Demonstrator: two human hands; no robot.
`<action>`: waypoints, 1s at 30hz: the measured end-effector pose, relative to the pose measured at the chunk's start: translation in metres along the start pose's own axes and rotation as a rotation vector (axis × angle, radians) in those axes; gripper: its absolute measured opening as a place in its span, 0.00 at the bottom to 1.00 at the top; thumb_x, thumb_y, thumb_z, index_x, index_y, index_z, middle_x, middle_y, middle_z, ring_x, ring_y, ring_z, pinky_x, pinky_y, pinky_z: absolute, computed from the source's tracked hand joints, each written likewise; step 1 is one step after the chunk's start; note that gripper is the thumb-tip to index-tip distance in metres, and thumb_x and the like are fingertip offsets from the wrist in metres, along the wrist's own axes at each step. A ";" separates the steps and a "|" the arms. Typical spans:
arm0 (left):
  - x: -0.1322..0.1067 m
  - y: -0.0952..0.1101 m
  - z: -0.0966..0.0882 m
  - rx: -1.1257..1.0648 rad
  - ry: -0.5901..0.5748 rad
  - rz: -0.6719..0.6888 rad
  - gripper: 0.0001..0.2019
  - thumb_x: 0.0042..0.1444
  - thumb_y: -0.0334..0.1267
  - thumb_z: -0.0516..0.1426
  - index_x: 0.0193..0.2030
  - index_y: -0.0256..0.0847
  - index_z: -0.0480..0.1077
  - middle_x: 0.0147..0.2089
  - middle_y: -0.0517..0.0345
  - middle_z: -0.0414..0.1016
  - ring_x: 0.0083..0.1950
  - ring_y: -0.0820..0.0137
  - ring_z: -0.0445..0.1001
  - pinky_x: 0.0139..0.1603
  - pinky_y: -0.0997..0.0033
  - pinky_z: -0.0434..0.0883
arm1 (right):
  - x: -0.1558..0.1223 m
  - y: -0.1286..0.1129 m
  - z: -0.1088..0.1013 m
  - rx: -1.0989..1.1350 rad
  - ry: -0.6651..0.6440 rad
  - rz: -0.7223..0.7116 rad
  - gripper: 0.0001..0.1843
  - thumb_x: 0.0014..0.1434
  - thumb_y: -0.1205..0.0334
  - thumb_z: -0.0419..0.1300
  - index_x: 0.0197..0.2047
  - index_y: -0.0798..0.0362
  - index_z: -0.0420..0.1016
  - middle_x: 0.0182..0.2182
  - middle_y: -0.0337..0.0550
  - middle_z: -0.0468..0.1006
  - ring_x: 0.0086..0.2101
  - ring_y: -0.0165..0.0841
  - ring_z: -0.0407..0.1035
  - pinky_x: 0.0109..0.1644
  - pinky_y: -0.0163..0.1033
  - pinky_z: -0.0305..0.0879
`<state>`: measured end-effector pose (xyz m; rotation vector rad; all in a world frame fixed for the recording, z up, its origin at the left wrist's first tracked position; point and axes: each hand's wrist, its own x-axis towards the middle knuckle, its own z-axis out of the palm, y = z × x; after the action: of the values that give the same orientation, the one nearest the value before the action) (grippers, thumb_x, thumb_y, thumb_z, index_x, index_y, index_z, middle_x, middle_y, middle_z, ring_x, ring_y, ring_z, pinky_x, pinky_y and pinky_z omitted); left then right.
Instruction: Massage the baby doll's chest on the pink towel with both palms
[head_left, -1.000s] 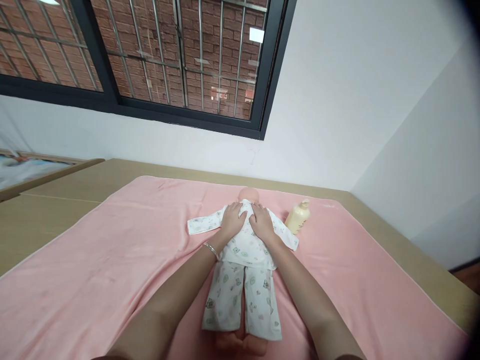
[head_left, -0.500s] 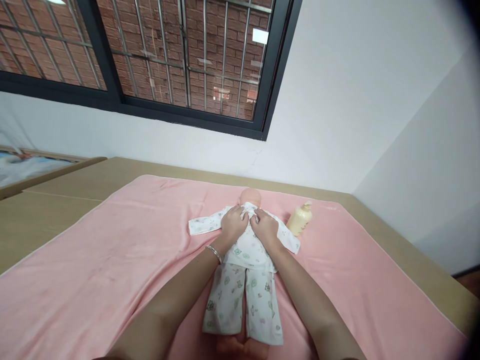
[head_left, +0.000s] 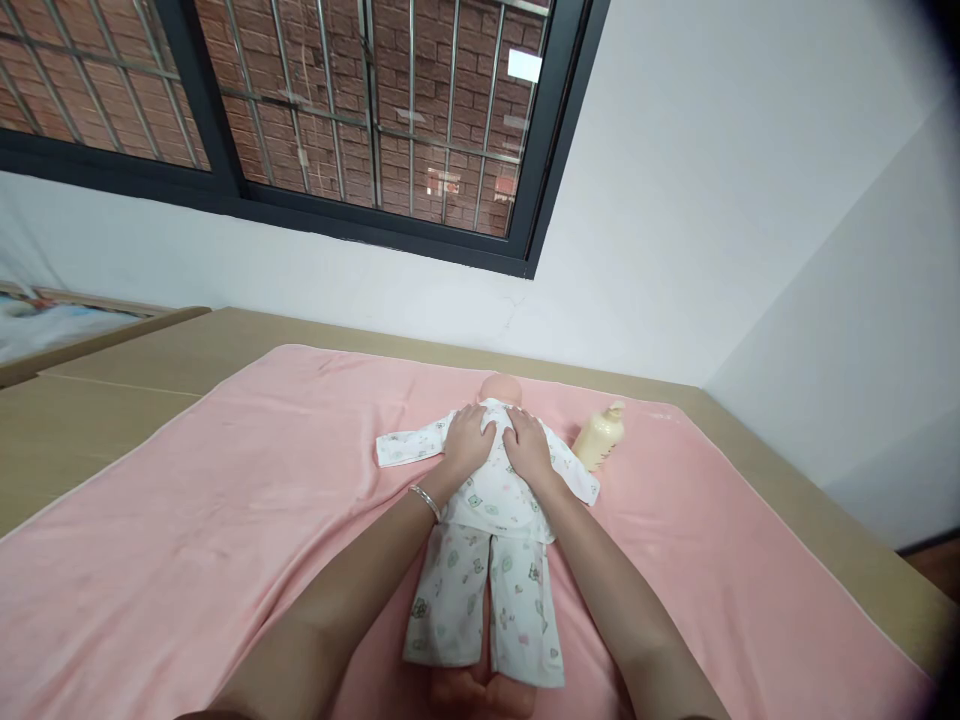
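A baby doll (head_left: pixel 498 388) lies on its back on a pink blanket (head_left: pixel 225 530), head toward the wall. It wears a white printed shirt (head_left: pixel 491 490) and matching trousers (head_left: pixel 484 600). My left hand (head_left: pixel 468 440) rests flat on the doll's chest, fingers stretched out toward the collar. My right hand (head_left: pixel 526 446) lies flat beside it on the other side of the chest. Both palms press on the shirt and hold nothing. A silver bracelet (head_left: pixel 424 500) is on my left wrist.
A cream pump bottle (head_left: pixel 598 438) lies on the blanket just right of the doll's shoulder. The blanket covers a tan table (head_left: pixel 112 380) set against a white wall under a barred window (head_left: pixel 337 120). Another surface with cloth (head_left: pixel 45 325) is at far left.
Half a second ago both hands pinched the shirt at the collar; now the fingers are flattened out on the chest, as they were one second ago.
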<state>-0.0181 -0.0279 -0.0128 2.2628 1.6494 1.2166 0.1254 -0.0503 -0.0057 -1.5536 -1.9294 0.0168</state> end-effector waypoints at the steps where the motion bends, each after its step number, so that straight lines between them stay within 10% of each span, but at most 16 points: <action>1: 0.000 0.000 0.000 -0.005 -0.001 0.001 0.17 0.61 0.38 0.51 0.54 0.37 0.70 0.56 0.46 0.75 0.60 0.58 0.69 0.65 0.55 0.64 | 0.000 0.000 0.000 0.001 -0.002 0.000 0.25 0.63 0.65 0.48 0.62 0.55 0.68 0.62 0.49 0.69 0.63 0.41 0.59 0.68 0.49 0.51; 30: 0.001 -0.002 0.000 -0.057 -0.002 -0.002 0.17 0.60 0.37 0.52 0.53 0.37 0.71 0.56 0.47 0.75 0.58 0.57 0.71 0.64 0.55 0.66 | -0.001 -0.003 -0.003 -0.008 0.013 0.000 0.25 0.63 0.64 0.48 0.61 0.56 0.69 0.61 0.50 0.70 0.62 0.41 0.60 0.68 0.47 0.51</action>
<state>-0.0193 -0.0261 -0.0130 2.2273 1.5946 1.2437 0.1248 -0.0529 -0.0025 -1.5549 -1.9220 -0.0014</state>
